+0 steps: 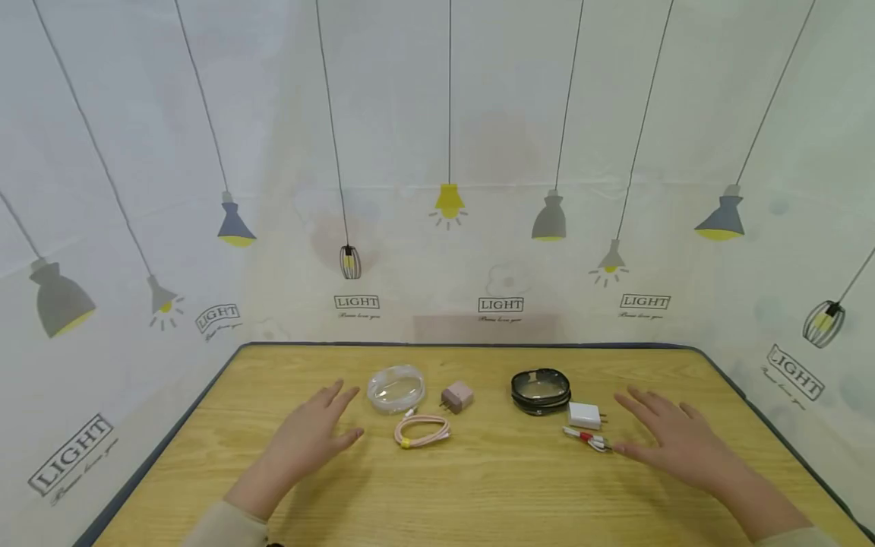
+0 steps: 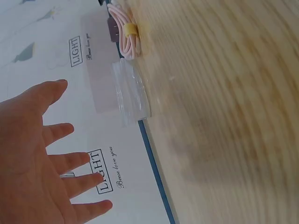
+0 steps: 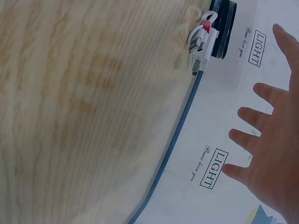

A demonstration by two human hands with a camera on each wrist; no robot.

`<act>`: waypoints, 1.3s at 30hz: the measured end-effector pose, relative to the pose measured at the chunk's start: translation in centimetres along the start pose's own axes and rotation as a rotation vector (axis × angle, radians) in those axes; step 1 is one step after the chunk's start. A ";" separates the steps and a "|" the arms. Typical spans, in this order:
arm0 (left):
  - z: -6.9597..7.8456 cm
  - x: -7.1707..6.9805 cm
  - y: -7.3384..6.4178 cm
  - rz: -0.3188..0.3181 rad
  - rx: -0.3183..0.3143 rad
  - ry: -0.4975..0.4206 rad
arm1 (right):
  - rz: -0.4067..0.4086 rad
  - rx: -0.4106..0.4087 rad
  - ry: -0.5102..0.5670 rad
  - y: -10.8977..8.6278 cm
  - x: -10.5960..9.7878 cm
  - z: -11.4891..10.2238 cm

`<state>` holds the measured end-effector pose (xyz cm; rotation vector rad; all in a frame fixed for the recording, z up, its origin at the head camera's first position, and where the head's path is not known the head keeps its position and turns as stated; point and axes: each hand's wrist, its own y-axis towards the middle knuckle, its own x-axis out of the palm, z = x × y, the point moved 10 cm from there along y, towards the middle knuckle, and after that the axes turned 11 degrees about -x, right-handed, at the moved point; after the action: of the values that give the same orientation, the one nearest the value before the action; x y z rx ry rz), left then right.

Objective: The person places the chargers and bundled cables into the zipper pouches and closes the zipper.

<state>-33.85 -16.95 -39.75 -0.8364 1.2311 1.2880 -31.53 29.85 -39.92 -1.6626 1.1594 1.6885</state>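
Observation:
My left hand point(image 1: 309, 431), fingers spread and holding nothing, hovers left of a clear round pouch point(image 1: 396, 389). Beside that pouch lie a pink charger plug point(image 1: 456, 396) and a coiled pink cable point(image 1: 422, 431) with a yellow tie. On the other side my right hand point(image 1: 677, 441) is likewise spread and holds nothing. Its thumb comes close to a short white cable point(image 1: 588, 438) with a red tie. A white charger plug point(image 1: 584, 415) lies just behind this cable, near a black-rimmed round pouch point(image 1: 541, 391). In the left wrist view the pink cable's yellow tie point(image 2: 131, 30) faces me.
All the items lie on a wood-grain table point(image 1: 478, 494) with a dark blue edge point(image 1: 437, 345). A pale cloth printed with hanging lamps and "LIGHT" labels point(image 1: 500, 305) encloses its back and sides.

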 end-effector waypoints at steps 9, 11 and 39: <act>0.4 0.8 -0.3 -0.038 -0.064 -0.144 | 0.006 0.023 0.154 -0.3 1.0 -0.8; 0.4 0.9 -0.4 -0.043 -0.077 -0.167 | 0.000 0.034 0.197 -0.2 1.2 -1.0; 0.9 1.9 0.7 0.000 -0.141 -0.252 | -0.098 -0.119 0.390 3.5 3.3 -7.1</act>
<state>-34.57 -15.55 -41.23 -0.7467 0.9495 1.4452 -30.97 21.47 -41.59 -2.1548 1.1409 1.4361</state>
